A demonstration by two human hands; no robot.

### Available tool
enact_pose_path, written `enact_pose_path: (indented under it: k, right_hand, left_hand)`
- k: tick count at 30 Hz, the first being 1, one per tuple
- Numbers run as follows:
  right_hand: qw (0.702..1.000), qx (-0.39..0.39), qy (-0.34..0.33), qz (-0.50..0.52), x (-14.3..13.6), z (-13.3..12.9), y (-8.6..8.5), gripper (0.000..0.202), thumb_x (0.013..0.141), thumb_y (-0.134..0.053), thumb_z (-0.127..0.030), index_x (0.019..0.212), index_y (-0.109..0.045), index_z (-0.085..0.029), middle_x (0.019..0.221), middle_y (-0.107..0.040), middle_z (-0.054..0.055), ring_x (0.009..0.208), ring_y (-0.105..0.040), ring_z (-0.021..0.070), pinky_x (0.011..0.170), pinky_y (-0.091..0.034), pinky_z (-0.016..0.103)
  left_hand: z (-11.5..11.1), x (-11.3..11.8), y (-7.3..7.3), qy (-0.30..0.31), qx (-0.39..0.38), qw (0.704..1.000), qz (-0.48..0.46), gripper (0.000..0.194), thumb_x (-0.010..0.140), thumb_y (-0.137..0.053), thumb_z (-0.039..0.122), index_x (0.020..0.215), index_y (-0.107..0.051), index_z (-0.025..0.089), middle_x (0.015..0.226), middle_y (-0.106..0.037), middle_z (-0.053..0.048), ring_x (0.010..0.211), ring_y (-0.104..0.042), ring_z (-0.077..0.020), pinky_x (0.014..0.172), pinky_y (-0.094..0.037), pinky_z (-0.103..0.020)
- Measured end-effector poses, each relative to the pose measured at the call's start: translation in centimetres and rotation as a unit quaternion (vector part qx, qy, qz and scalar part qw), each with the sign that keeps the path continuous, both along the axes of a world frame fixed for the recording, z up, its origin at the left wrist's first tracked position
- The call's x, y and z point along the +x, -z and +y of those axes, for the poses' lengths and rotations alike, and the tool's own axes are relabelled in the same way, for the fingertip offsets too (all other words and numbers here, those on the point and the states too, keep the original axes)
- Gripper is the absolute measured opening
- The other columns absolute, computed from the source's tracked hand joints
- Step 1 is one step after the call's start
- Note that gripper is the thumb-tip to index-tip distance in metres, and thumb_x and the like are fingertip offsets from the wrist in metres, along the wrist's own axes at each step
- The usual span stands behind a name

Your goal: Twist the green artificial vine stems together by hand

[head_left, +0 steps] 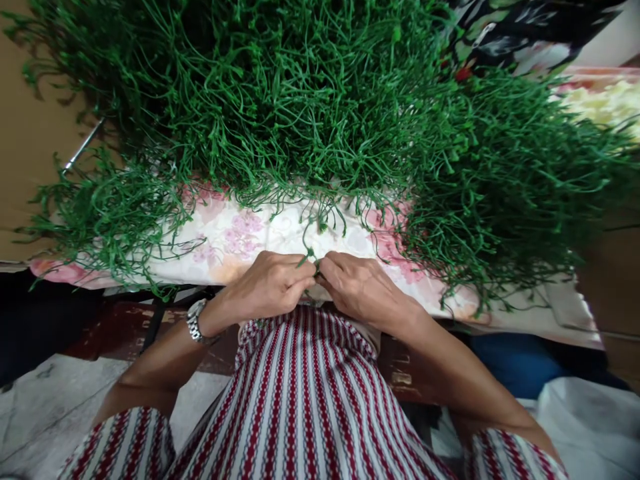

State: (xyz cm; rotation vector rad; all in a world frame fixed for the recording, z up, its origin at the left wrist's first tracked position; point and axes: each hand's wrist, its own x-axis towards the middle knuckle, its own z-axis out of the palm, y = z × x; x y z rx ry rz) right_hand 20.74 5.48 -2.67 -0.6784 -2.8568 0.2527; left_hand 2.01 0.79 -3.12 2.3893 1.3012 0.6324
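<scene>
A thin green stem [311, 257] is pinched between the left hand [270, 287] and right hand [357, 287], each grip clenched on it, just below the green heap [310, 100] on the floral-clothed surface [240, 237].

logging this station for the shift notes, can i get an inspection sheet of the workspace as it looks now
surface: table under a floral cloth, mostly covered.
job's things: big heap of green stems; one small green stem pinched between both hands.
clutter: metal rod poking out at the heap's left edge.
hands: left hand and right hand meet fingertip to fingertip at the cloth's near edge; wristwatch on the left wrist.
cables: nothing seen.
surroundings: cardboard at left, flowered fabric at top right.
</scene>
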Motion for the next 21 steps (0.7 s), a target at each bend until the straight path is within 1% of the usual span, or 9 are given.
enact_pose_path:
  k: [5,7,9,12,14,16,18,20,21]
  right_hand:
    - [0.969,-0.167,-0.175,0.045,0.7,0.0,0.5,0.02,0.087,-0.033,-0.017,0.074,-0.048,-0.016,0.063,-0.05,0.0,0.053,-0.043,0.0093,0.051,-0.032,0.022]
    - [0.936,-0.247,-0.236,0.085,0.5,0.0,0.7,0.022,0.089,-0.033,-0.021,0.072,-0.047,-0.017,0.061,-0.049,-0.002,0.054,-0.044,0.0078,0.054,-0.035,0.019]
    - [0.884,-0.346,-0.283,0.135,0.4,-0.1,0.7,0.027,0.091,-0.032,-0.026,0.07,-0.047,-0.018,0.059,-0.049,-0.001,0.054,-0.044,0.0073,0.055,-0.037,0.018]
    - [0.817,-0.452,-0.314,0.174,0.6,-0.1,0.2,0.034,0.093,-0.031,-0.032,0.072,-0.052,-0.016,0.059,-0.053,0.0,0.053,-0.048,0.0071,0.054,-0.039,0.018]
    - [0.797,-0.495,-0.28,0.202,1.0,0.2,0.1,0.036,0.093,-0.033,-0.035,0.073,-0.055,-0.015,0.059,-0.057,0.001,0.052,-0.051,0.0072,0.054,-0.04,0.018]
    - [0.818,-0.495,-0.179,0.232,1.3,0.6,0.3,0.033,0.091,-0.038,-0.036,0.075,-0.058,-0.014,0.062,-0.059,0.002,0.054,-0.053,0.0076,0.054,-0.04,0.018]
    - [0.853,-0.452,-0.062,0.255,1.2,1.1,0.8,0.029,0.089,-0.043,-0.036,0.08,-0.059,-0.014,0.067,-0.06,0.002,0.058,-0.053,0.0082,0.056,-0.04,0.019]
    - [0.87,-0.402,0.011,0.286,0.6,1.5,1.4,0.028,0.087,-0.047,-0.039,0.085,-0.059,-0.014,0.074,-0.059,0.003,0.067,-0.054,0.01,0.063,-0.041,0.021]
    - [0.865,-0.39,0.033,0.314,0.2,1.5,1.6,0.029,0.086,-0.049,-0.041,0.087,-0.059,-0.014,0.078,-0.059,0.004,0.072,-0.054,0.0109,0.066,-0.042,0.022]
  left_hand:
    - [0.2,-0.4,-1.5,0.174,-0.11,0.972,-0.112,0.023,0.079,-0.044,0.008,0.066,-0.059,0.017,0.059,-0.058,-0.003,0.055,-0.052,-0.0121,0.053,-0.037,-0.024]
    - [0.2,-0.2,-2.3,0.217,-0.174,0.948,-0.154,0.025,0.079,-0.044,0.008,0.064,-0.061,0.019,0.058,-0.061,-0.005,0.054,-0.055,-0.013,0.053,-0.04,-0.025]
    - [0.2,-0.1,-2.7,0.242,-0.232,0.922,-0.192,0.026,0.078,-0.046,0.009,0.064,-0.064,0.021,0.057,-0.062,-0.006,0.054,-0.058,-0.0139,0.054,-0.043,-0.025]
    - [0.2,-0.4,-2.5,0.261,-0.307,0.882,-0.245,0.022,0.077,-0.052,0.013,0.065,-0.068,0.022,0.062,-0.067,-0.008,0.056,-0.061,-0.0154,0.056,-0.047,-0.026]
    - [0.3,-0.9,-2.0,0.219,-0.341,0.869,-0.283,0.016,0.075,-0.056,0.017,0.066,-0.069,0.021,0.064,-0.068,-0.008,0.056,-0.06,-0.0153,0.055,-0.047,-0.026]
    - [0.5,-1.4,-1.4,0.108,-0.34,0.874,-0.331,0.013,0.075,-0.06,0.023,0.067,-0.069,0.019,0.062,-0.066,-0.007,0.052,-0.057,-0.0134,0.051,-0.045,-0.025]
    - [0.8,-1.6,-1.0,0.0,-0.304,0.882,-0.361,0.014,0.075,-0.06,0.027,0.069,-0.068,0.016,0.06,-0.063,-0.004,0.05,-0.053,-0.0112,0.049,-0.042,-0.022]
    - [1.0,-1.4,-0.8,-0.042,-0.26,0.9,-0.348,0.014,0.075,-0.06,0.027,0.073,-0.066,0.015,0.063,-0.062,-0.002,0.054,-0.052,-0.0101,0.052,-0.041,-0.021]
    - [1.1,-1.1,-0.7,-0.04,-0.246,0.91,-0.332,0.013,0.076,-0.058,0.025,0.074,-0.066,0.015,0.065,-0.062,-0.002,0.056,-0.052,-0.0099,0.054,-0.041,-0.02]
